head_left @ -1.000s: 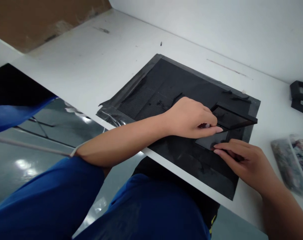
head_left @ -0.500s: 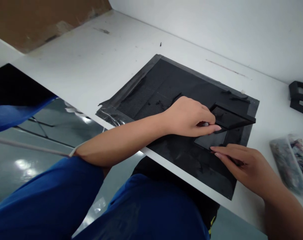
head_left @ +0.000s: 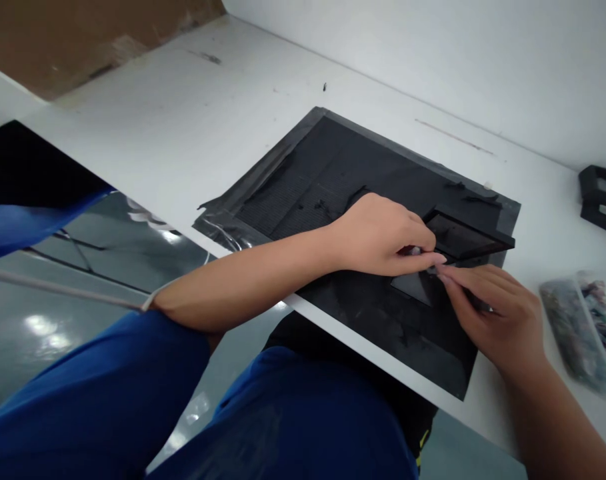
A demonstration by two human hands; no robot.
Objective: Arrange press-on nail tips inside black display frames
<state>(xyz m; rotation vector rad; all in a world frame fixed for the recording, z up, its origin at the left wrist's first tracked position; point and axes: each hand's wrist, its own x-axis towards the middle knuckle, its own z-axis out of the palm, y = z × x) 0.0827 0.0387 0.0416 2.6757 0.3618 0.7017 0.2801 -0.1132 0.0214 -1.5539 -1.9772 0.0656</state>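
A thin black rectangular piece with a raised rim (head_left: 467, 239) leans at an angle over a dark mat (head_left: 373, 157). Below it, a flat, dark, shiny panel (head_left: 413, 289) lies on the mat, partly covered by my fingers. My left hand (head_left: 385, 233) is closed in a pinch at the near left corner of the rimmed piece; a small pale spot shows between thumb and fingers. My right hand (head_left: 500, 313) pinches right at the left thumb tip, over the panel. What either pinch holds is too small or hidden to make out.
Dark scraps (head_left: 477, 197) lie on the mat, which sits on a white table (head_left: 263, 87). To the right stand a clear plastic box (head_left: 577, 333) of small mixed items and a black frame-like object (head_left: 600, 200). Another person's blue clothing (head_left: 37, 223) shows at far left.
My right hand has moved up and left from the panel's lower right edge to meet my left fingertips. The left hand has stayed nearly where it was.
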